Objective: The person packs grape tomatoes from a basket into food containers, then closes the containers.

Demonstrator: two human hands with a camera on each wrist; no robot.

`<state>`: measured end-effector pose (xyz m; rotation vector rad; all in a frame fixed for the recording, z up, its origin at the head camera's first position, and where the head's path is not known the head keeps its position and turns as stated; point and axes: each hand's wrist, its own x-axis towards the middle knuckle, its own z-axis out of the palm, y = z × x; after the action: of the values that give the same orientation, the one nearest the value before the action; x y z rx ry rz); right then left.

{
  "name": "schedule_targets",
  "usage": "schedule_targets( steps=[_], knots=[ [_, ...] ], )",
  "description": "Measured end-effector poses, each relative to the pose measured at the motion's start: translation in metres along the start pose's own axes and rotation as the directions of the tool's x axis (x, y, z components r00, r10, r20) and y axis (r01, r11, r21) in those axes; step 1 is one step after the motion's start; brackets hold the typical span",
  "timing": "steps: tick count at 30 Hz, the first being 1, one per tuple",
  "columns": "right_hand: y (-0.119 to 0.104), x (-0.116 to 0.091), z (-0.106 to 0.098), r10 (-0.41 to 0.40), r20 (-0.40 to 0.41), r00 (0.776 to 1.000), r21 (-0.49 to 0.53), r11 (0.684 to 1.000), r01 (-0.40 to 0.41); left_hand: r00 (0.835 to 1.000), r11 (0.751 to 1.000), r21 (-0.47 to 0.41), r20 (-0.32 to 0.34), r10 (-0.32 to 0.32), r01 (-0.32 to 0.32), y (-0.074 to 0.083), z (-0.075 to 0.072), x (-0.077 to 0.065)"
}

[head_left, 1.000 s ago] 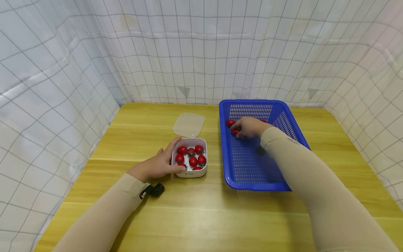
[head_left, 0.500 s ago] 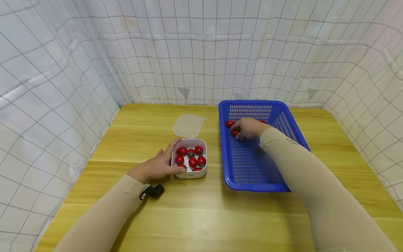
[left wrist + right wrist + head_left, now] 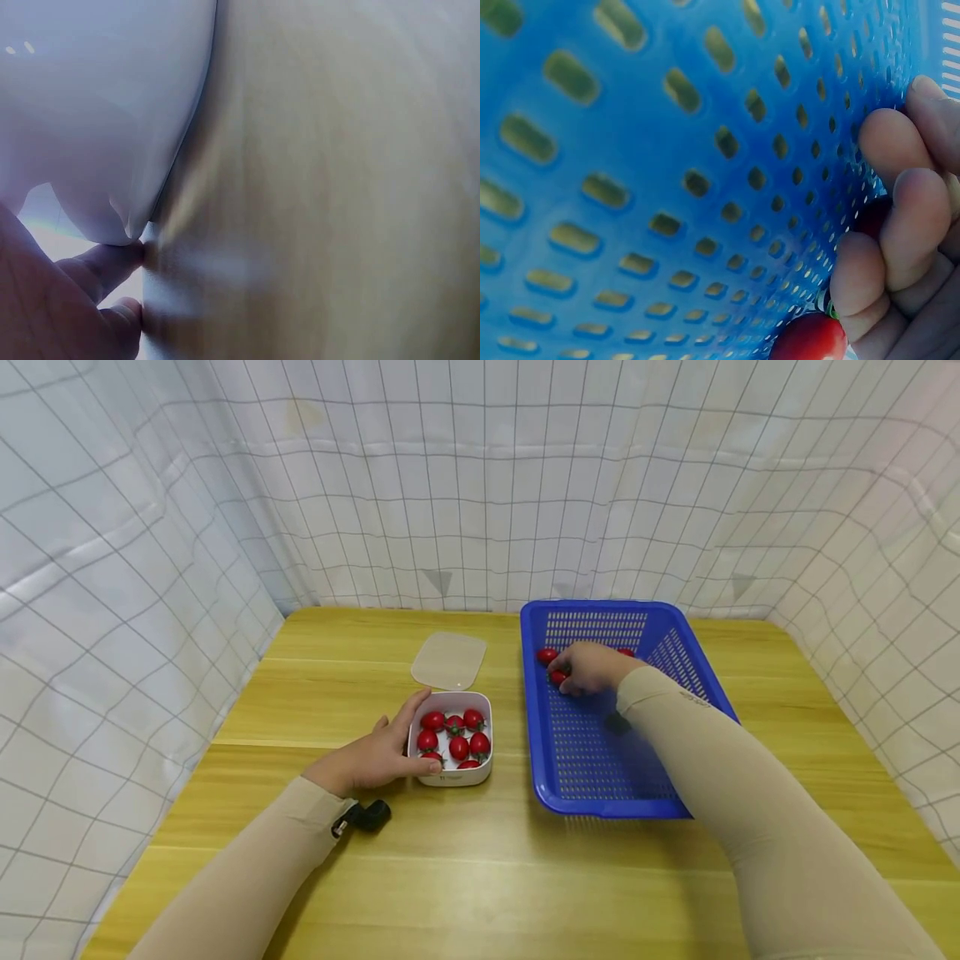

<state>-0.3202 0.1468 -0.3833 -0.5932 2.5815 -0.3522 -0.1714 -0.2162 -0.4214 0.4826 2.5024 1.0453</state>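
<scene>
My left hand (image 3: pixel 367 758) spans the left side of a small white square container (image 3: pixel 454 778), thumb on its front rim and fingers along its far-left side. Several red cherry tomatoes (image 3: pixel 459 747) with green stems lie inside it. In the left wrist view the container's pale wall (image 3: pixel 97 90) fills the upper left, fingertips touching below. My right hand (image 3: pixel 591 668) reaches into the blue plastic basket (image 3: pixel 550 793) and pinches a cherry tomato (image 3: pixel 558 677). Another cherry tomato (image 3: pixel 547 657) lies just beyond. From the right wrist, one tomato (image 3: pixel 810 339) sits beside the curled fingers.
A translucent lid (image 3: pixel 448 660) lies flat behind the container. One more tomato (image 3: pixel 626 652) is partly visible behind the right hand. The wooden table (image 3: pixel 480 877) is enclosed by white checked curtains (image 3: pixel 480 485) at the back and sides.
Both hands hold almost still. The whole head view has shifted very slightly, with everything a few pixels lower; the container, basket and lid keep their places.
</scene>
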Motion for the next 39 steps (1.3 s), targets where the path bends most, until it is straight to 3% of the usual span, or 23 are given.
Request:
schedule_targets(
  steps=[7,13,19,22,26,29,34,39],
  knots=[
    [-0.002,-0.001,0.002,-0.007,0.012,1.000,-0.018,1.000,0.007,1.000,1.000,-0.005,0.008,0.005,-0.005,-0.002,0.002,-0.001],
    [-0.002,-0.002,-0.001,-0.106,-0.029,0.994,-0.129,0.986,0.101,1.000,1.000,-0.004,0.003,-0.016,0.016,0.002,0.002,-0.004],
    [-0.007,-0.017,-0.027,-0.144,-0.057,0.988,-0.096,0.986,0.138,1.000,1.000,-0.002,0.006,-0.025,0.025,0.003,0.002,-0.004],
    [-0.016,-0.031,-0.045,-0.162,-0.114,0.980,-0.097,0.984,0.151,1.000,1.000,0.001,0.000,-0.024,0.024,0.003,0.000,-0.003],
    [-0.035,-0.051,-0.064,-0.183,-0.182,0.966,-0.090,0.981,0.169,1.000,1.000,-0.002,-0.007,-0.020,0.020,0.003,-0.002,-0.002],
    [-0.057,-0.060,-0.069,-0.218,-0.188,0.958,-0.059,0.976,0.210,1.000,1.000,-0.002,-0.004,-0.020,0.020,0.002,-0.002,-0.002],
    [-0.102,-0.064,-0.057,-0.386,-0.146,0.911,-0.089,0.922,0.377,1.000,1.000,-0.005,0.008,-0.022,0.022,0.002,-0.002,-0.002],
    [-0.142,-0.062,-0.038,-0.473,-0.049,0.880,-0.116,0.878,0.465,1.000,1.000,-0.004,0.014,-0.013,0.013,0.000,-0.002,-0.001]
  ],
)
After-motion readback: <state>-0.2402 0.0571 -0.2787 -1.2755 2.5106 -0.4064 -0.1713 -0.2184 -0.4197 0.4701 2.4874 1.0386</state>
